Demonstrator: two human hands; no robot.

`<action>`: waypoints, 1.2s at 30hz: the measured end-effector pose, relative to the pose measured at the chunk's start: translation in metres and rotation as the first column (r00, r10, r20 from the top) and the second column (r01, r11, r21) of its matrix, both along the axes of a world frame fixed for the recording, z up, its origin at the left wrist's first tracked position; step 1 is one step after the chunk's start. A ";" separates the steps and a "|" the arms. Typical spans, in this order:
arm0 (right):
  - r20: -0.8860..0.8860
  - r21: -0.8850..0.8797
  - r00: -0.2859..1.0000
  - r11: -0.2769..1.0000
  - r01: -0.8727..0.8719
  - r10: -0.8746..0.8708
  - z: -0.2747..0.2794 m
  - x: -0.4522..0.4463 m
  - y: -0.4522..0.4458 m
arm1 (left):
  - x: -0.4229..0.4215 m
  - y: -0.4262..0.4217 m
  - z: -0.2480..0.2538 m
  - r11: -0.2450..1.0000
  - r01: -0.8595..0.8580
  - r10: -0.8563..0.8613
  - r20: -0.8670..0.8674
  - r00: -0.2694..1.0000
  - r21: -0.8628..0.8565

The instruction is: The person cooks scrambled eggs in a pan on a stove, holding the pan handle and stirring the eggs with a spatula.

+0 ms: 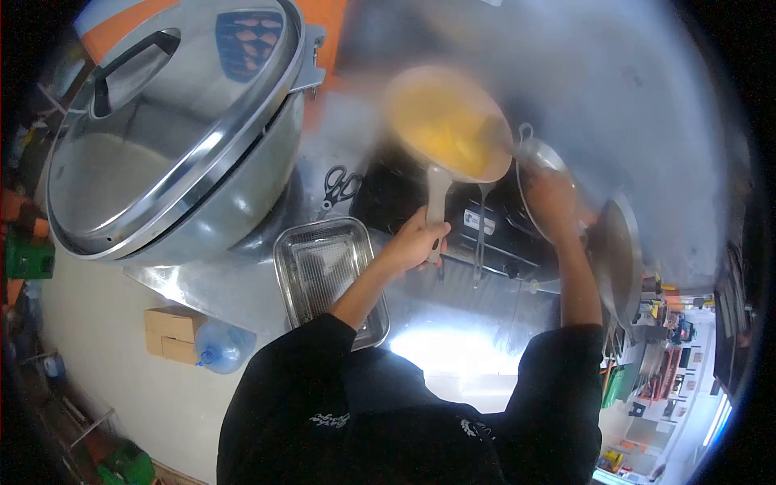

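Note:
My left hand (415,242) is wrapped round the pale handle of a frying pan (437,194), which is tilted above the black stove (388,198). Yellow food or liquid (444,121) lies in the pan, blurred by haze. At the pan's right rim, my right hand (550,194) is closed on a utensil whose dark, blurred end reaches into the pan. Behind that hand is a round metal bowl or lid (533,174). A long metal utensil (480,242) lies over the stove's front edge, below the pan.
A large lidded metal pot (242,194) stands at the left. Black-handled scissors (339,186) and a metal tray with a rack (323,267) are between it and the stove. A large round pan (618,259) stands at the right. On the floor are a cardboard box (170,331) and a blue water bottle (226,346).

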State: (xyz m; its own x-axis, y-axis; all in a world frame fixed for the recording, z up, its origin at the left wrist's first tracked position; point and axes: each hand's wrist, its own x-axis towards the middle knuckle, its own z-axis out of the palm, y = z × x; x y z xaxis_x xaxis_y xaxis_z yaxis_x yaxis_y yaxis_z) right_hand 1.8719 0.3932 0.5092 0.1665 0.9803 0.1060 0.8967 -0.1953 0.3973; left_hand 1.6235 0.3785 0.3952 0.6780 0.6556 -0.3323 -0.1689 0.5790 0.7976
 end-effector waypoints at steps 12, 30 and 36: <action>0.075 0.131 0.977 0.969 -0.210 0.202 -0.037 0.091 0.058 | 0.000 0.005 0.002 0.998 0.049 -0.048 -0.014 0.999 0.037; 0.325 0.026 0.866 0.912 -0.410 0.380 0.024 0.026 0.143 | -0.003 0.007 0.006 0.997 0.071 -0.071 0.020 0.997 0.001; -0.087 0.001 0.960 0.964 -0.265 0.265 0.059 0.033 0.099 | 0.001 0.005 0.000 0.999 0.027 -0.027 0.012 1.000 -0.028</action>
